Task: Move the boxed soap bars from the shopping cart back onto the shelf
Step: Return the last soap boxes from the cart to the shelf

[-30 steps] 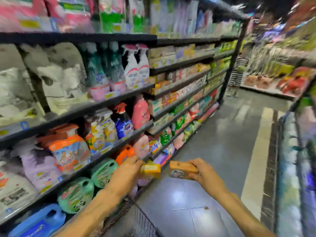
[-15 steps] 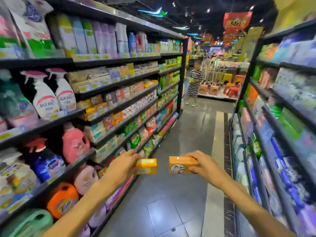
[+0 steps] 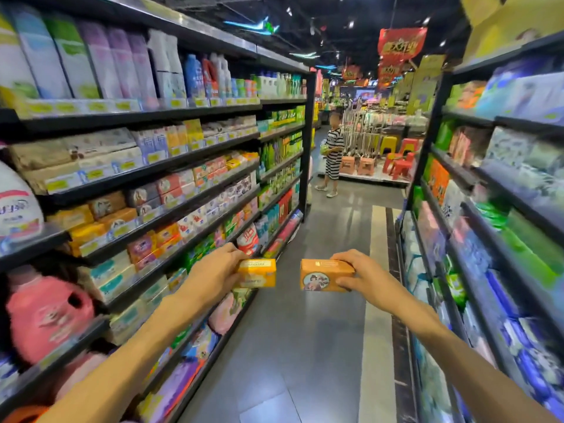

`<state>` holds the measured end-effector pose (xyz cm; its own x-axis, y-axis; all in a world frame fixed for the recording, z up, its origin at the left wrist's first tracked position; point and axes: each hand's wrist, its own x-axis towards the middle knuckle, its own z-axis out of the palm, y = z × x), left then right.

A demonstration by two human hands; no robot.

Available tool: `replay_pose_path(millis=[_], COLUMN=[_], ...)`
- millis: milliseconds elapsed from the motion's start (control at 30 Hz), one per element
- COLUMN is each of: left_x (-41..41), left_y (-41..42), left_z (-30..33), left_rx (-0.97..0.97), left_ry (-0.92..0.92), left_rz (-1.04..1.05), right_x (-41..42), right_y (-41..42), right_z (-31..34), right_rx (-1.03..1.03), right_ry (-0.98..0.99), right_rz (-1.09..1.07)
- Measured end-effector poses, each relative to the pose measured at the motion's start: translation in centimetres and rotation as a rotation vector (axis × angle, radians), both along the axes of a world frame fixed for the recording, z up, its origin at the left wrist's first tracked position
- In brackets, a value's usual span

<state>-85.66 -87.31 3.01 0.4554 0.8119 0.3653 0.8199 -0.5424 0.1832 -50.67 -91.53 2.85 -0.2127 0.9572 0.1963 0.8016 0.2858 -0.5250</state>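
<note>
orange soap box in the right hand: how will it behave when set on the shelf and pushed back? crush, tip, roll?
The orange soap box looks like a stiff carton: its edges stay square under the right hand, so crushing seems unlikely. Flat faces mean it should not roll, and laid on a broad face it probably won't tip. The printed card looks smooth, so it likely slides easily when pushed.

Cart gone from view, both soap boxes (image 3: 326,274) seemingly carried further along the shelf (image 3: 171,190)
</note>
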Motion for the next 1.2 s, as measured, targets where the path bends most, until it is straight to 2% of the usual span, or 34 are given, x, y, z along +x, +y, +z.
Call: replay_pose_path(millis=[333,600,900,1067,1200], left_x=[-2.5,-8.7,-15.1,-18.4,-21.2], left_y=[15.0,21.1,21.0,19.0,17.8], left_z=[2.8,3.2,3.7,3.3,2.9], left_rx=[-0.002,0.027,0.034,0.0,-0.016], left_ry=[-0.001,0.03,0.036,0.043,0.042], left_rz=[0.125,0.432,0.888,1.099,1.193], right_x=[-2.8,-10.5,-23.1,-30.7,-36.4], right_y=[19.9,35.7,47.5,49.8,49.7], right_z=[3.7,4.6,5.1,4.7,4.4], right_rx=[0.053,0.049,0.061,0.079,0.09], right_ry=[-0.056,-0.022,-0.025,-0.05,-0.016], right_rz=[0.091,0.309,0.696,0.878,1.002])
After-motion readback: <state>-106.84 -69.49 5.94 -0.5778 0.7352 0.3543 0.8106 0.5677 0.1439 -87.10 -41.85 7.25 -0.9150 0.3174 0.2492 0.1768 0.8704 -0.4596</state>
